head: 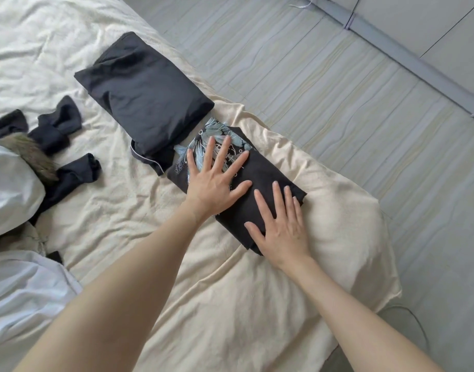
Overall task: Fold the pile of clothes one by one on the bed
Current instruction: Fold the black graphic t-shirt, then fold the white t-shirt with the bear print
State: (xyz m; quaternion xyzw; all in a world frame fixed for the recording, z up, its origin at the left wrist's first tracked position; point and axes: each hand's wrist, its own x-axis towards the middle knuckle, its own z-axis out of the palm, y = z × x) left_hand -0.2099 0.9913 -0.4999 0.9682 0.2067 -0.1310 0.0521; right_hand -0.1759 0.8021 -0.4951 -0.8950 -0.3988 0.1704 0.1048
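Note:
A folded black garment with a pale blue print (260, 170) lies near the bed's right edge. My left hand (217, 181) presses flat on its printed far half, fingers spread. My right hand (281, 226) lies flat on its near end, fingers straight. Just beyond it sits a folded dark stack (144, 95) with a white-piped dark piece tucked under its near side. Loose dark garments (58, 127) lie unfolded at the left of the cream bedspread (203, 291).
A white padded jacket with a fur trim (13, 189) is heaped at the left edge, more white fabric (23, 296) below it. Grey wood-look floor (364, 103) runs along the bed's right side, with a grey rail at the far right.

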